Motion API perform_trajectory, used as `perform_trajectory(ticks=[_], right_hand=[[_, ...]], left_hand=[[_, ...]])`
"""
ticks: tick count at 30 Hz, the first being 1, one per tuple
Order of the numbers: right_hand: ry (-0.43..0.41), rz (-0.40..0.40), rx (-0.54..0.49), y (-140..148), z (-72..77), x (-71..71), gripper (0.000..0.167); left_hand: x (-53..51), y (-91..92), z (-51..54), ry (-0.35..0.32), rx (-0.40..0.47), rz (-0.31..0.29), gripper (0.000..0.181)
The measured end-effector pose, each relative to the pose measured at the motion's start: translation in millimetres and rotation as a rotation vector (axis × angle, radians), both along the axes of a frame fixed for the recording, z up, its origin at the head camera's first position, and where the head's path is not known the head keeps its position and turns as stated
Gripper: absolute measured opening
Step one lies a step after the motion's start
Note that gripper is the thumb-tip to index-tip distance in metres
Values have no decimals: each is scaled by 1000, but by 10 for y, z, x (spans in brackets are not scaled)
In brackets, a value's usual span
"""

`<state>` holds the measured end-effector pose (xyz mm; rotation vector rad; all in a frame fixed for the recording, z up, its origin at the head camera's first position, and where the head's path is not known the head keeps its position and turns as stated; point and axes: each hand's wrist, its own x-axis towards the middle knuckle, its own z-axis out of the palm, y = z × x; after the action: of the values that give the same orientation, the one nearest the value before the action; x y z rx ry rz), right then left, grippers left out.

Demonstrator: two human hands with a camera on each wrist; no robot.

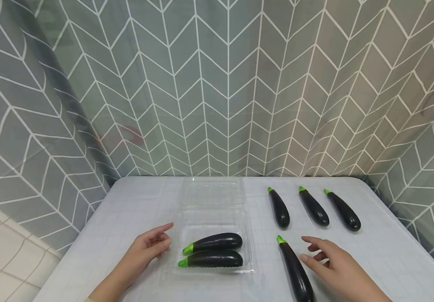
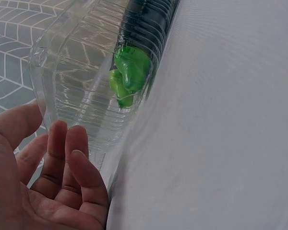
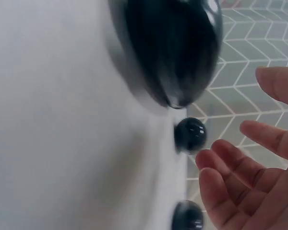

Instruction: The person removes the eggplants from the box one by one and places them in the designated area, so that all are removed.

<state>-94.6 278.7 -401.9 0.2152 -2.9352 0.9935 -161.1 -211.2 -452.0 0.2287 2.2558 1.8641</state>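
From the head view, my left hand is just beside the left side of a clear plastic container, thumb and fingers loosely bent with gaps between them. The container's lid is folded back on the far side, and two eggplants lie in the container one behind the other, the rear eggplant and the front eggplant, both with their green stems toward my left hand. My right hand is over the table, thumb and fingers apart, just to the right of a loose eggplant whose stem points away from me. Farther back on the right, three more lie apart in a row: the left eggplant, the middle eggplant and the right eggplant. A grey patterned curtain hangs behind. From the left wrist, I see my fingertips close to the ribbed clear wall, one finger partly behind its edge; I cannot tell whether skin meets plastic. Two green stems show through that wall, close together. From the right wrist, my fingers spread with the thumb well away from them, while a large, blurred, dark eggplant end fills the top and two smaller rounded ends show beyond, near my fingertips in the picture.
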Motion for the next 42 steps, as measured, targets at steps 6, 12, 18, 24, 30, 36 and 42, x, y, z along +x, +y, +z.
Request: perform_trajectory(ticks=[6,12,18,24,30,36,42], right_hand=[[207,86,26,-27,160,-130,44],[220,170,0,-181,266,-288,44],[241,262,21,-354,349,-455,44],[261,348,8,-494,415,-656,46],[211,419,-16,-636,421,-813,45],[206,499,-9,-830,405,-917,48],[208,545,-14,-1033,424,-988,46]], left_hand=[[-26,2,17,16,-22,-6,53],[15,-29,-23,-31,-37,7,56],[33,-17,-54,-37,-36,0,57],[17,3,-13,-18,-41,10,56],[1,11,4,-14,-34,9,56],[7,6,-8,-24,-13,4,56],[1,3,-5,-23,-17,6,56]])
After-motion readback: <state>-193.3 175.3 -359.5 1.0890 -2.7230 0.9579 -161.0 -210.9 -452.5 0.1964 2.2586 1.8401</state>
